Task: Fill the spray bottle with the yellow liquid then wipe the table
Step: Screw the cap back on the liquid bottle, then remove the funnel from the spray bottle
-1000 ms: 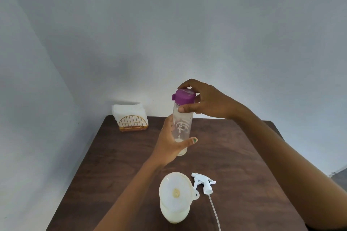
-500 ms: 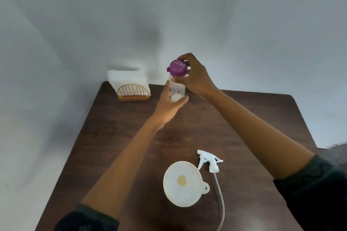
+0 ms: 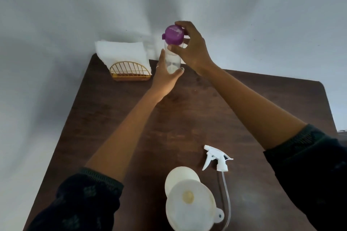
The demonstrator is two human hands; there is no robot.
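A clear bottle (image 3: 171,60) with a purple cap (image 3: 174,35) stands at the far side of the dark wooden table (image 3: 197,114). My left hand (image 3: 165,77) grips its lower body. My right hand (image 3: 191,47) holds the purple cap from the right. Only a little pale liquid shows at the bottle's bottom. Near me stands the spray bottle (image 3: 180,176) with a white funnel (image 3: 191,204) in its neck; yellowish liquid shows in the funnel's throat. The white trigger sprayer (image 3: 217,159) with its thin tube lies on the table right of it.
A gold wire holder (image 3: 129,72) with white napkins (image 3: 122,54) stands at the table's far left corner against the white wall. The table's right edge (image 3: 326,110) curves away at the right.
The bottle with the purple cap went from mid-air near me to the far side of the table, both hands still on it. The view tilted down and closer to the table.
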